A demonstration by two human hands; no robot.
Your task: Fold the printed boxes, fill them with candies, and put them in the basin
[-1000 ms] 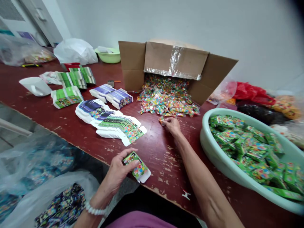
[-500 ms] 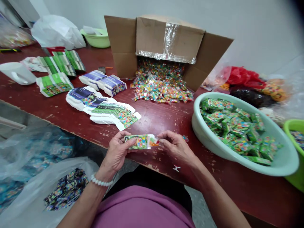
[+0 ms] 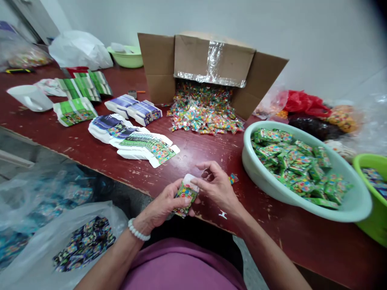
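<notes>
– Over the near edge of the red-brown table (image 3: 201, 151), from the head camera: small green carton (image 3: 186, 194), tilted, white end flap (image 3: 189, 180) topmost! Held by which side?

– By the left hand (image 3: 166, 203), plain to see! Thumb laid across the printed front, fingers curled round behind, closed on the cardboard. At the wrist, a white bead bracelet (image 3: 139, 231).

– And opposite?

– Right hand (image 3: 219, 187), right up close! Thumb tip at the flap, forefinger raised and bent, a clear gap between the two. Remaining fingers loosely curled, partly hidden. Anything tucked under the palm? Cannot tell.

– Just beside?

– A lone wrapped piece (image 3: 233, 178) on the table, just to the right of that hand. Nearer the edge, a small white scrap (image 3: 223, 214).

– And round about?

– Straight ahead, a cardboard box (image 3: 193, 56), flaps spread wide, a colourful heap of wrapped pieces (image 3: 205, 119) at the mouth! To the left, a fan of flat cartons (image 3: 139, 139), green end nearest, purple bundles (image 3: 133, 108) just behind, green bundles (image 3: 75, 110) farther left. Off right, a pale green basin (image 3: 247, 155) piled with green cartons (image 3: 290, 161); just beside, a lime tub (image 3: 359, 161), cut off by the frame.
</notes>
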